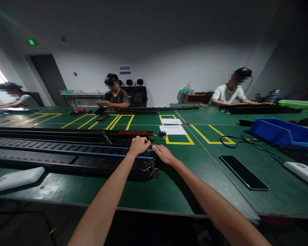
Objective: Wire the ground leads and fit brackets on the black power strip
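Long black power strips (pixel 97 163) with rows of sockets and small red marks lie side by side on the table at the left. My left hand (pixel 138 146) rests over the right end of one strip, its fingers curled down on it. Close beside it, my right hand (pixel 163 154) has thumb and fingers closed at the same strip end. Any small part between the fingertips is hidden. Wires and a bracket show at the open end (pixel 151 167) of the nearest strip. A blue edge strip (pixel 92 149) runs along the row.
A phone (pixel 242 172), a blue bin (pixel 282 133) and a white device with a cable (pixel 301 172) lie to the right. Another white device (pixel 17 179) sits front left. Paper sheets (pixel 172 130) lie beyond my hands. Several co-workers sit across the table.
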A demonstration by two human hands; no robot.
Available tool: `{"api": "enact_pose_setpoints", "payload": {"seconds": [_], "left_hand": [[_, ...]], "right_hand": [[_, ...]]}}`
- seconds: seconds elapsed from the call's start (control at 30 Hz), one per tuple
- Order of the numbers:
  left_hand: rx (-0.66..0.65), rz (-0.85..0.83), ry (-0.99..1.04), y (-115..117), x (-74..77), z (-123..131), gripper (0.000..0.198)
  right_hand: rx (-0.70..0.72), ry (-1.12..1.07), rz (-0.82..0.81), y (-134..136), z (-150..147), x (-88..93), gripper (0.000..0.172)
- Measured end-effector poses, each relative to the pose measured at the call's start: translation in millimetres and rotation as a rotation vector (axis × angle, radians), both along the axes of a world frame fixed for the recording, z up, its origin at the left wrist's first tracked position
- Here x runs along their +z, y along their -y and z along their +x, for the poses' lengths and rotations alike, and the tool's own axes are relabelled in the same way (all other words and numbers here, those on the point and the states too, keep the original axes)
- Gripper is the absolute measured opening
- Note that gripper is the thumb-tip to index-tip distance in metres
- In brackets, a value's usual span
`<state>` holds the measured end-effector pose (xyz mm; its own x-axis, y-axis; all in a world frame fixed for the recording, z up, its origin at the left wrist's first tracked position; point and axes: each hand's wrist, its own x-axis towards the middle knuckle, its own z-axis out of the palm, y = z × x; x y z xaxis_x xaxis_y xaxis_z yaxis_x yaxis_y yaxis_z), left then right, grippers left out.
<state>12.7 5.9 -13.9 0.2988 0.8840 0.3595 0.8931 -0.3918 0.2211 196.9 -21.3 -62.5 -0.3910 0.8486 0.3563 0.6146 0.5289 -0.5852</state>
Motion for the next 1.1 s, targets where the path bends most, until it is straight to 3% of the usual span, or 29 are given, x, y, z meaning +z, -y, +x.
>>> {"api": "enact_pose_setpoints", "payload": {"seconds": [1.1], "left_hand": [[0.005, 0.006, -0.013, -3.0, -1.9, -0.9, 0.034]], "right_hand": [[0.007, 0.004, 0.001, -4.7, 0.1, -3.3, 0.059]]}}
